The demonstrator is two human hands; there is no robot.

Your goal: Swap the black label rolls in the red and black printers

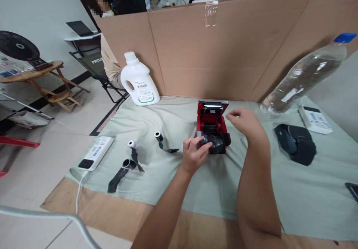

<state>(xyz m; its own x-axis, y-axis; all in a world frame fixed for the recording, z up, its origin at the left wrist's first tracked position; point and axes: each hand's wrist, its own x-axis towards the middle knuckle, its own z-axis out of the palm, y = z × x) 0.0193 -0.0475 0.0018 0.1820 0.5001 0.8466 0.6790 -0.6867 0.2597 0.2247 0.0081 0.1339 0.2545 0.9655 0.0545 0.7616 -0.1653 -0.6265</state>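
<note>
A small red and black printer [212, 127] stands on the cloth with its lid [213, 107] raised, a metal roller showing inside the lid. My left hand [194, 152] is at its front left, the fingers bent over the black front part [215, 143]. To the right of the raised lid is my right hand [242, 121], its fingers curled together; whatever they may hold cannot be made out. Left of the printer lie a small roll [158, 135] with a dark strip trailing, a white-ended roll [132, 144] and a dark roll [128, 164] with a loose tail.
A white jug [141, 81] and a leaning water bottle [304, 75] stand against the cardboard wall [207, 55]. White power banks lie left [96, 153] and right [314, 118], beside a black device [295, 142]. A person [112, 60] sits behind the cardboard.
</note>
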